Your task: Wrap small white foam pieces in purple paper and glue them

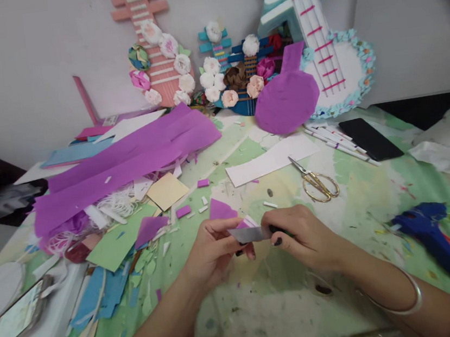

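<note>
Near the middle of the table, my left hand [214,252] pinches a small purple and white piece [248,222] between thumb and fingers. My right hand [299,236] is closed around the dark handle of a knife [247,235]. Its grey blade lies across the front of the small piece, close to my left thumb, and hides part of it. Just behind my left fingers lies a purple scrap [222,209]. Gold-handled scissors [317,183] rest partly open beyond my right hand, their tips over a white strip [269,160].
Purple sheets [137,157] and paper scraps cover the left side, with a phone [18,319] in front. A blue glue gun [434,236] and a black phone [371,138] lie right. Decorated instrument shapes and a purple one [287,100] stand along the back wall.
</note>
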A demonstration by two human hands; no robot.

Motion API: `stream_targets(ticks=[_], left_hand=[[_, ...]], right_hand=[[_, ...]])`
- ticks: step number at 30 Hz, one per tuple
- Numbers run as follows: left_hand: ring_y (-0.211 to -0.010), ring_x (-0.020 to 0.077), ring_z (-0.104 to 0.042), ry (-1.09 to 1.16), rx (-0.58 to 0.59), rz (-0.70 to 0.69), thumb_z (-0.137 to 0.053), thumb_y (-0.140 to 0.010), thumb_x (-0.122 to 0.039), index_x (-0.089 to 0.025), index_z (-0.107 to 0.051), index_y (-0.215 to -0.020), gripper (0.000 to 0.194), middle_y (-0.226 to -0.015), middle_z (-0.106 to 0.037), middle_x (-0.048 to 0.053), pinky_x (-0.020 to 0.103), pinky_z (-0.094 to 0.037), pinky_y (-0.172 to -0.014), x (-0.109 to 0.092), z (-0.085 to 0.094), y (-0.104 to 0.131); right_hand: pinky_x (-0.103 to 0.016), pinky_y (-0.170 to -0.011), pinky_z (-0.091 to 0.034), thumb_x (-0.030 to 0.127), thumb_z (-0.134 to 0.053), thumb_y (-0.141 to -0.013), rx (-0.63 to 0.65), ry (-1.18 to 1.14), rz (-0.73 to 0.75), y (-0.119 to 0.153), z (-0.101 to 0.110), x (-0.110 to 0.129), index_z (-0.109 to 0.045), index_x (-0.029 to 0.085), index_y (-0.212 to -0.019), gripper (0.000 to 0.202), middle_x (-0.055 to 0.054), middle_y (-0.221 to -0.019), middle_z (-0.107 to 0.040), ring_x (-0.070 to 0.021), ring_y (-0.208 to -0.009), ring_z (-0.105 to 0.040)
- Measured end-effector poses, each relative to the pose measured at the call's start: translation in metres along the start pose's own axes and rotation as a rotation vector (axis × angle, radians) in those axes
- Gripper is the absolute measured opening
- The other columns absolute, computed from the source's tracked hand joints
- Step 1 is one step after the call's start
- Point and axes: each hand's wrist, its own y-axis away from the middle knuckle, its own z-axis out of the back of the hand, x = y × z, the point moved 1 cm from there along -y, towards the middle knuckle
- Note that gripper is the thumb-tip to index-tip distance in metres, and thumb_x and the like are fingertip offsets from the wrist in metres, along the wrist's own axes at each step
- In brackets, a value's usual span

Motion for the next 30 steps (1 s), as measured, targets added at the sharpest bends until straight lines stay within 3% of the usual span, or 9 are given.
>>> stream_targets(ticks=[16,30], left_hand=[[-0.040,0.0073,-0.047,-0.019,0.086,0.044,-0.074,-0.068,-0.021,-0.009,-0.076,-0.070,0.012,-0.050,-0.058,0.004,0.020,-0.038,-0.040,0.0024,0.0019,0.0014],[-0.036,0.0065,-0.047,0.106,0.140,0.090,-0.077,-0.059,-0.022,-0.012,-0.076,-0.069,0.014,-0.058,-0.067,0.007,0.017,-0.030,-0.033,0.0061,0.0077,0.0021]], right_hand=[[-0.025,-0.056,-0.028,0.055,-0.016,-0.096,0.054,0.057,0.012,0.0013,-0.0002,-0.0020,-0.050,0.017,-0.072,0.056,-0.002,-0.062,-0.050,-0.0122,-0.055,-0.042],[-0.026,-0.056,-0.028,0.054,-0.017,-0.096,0.046,0.078,0.031,0.0016,-0.0003,-0.0062,-0.050,0.017,-0.072,0.055,-0.002,-0.062,-0.050,-0.0124,-0.056,-0.044]])
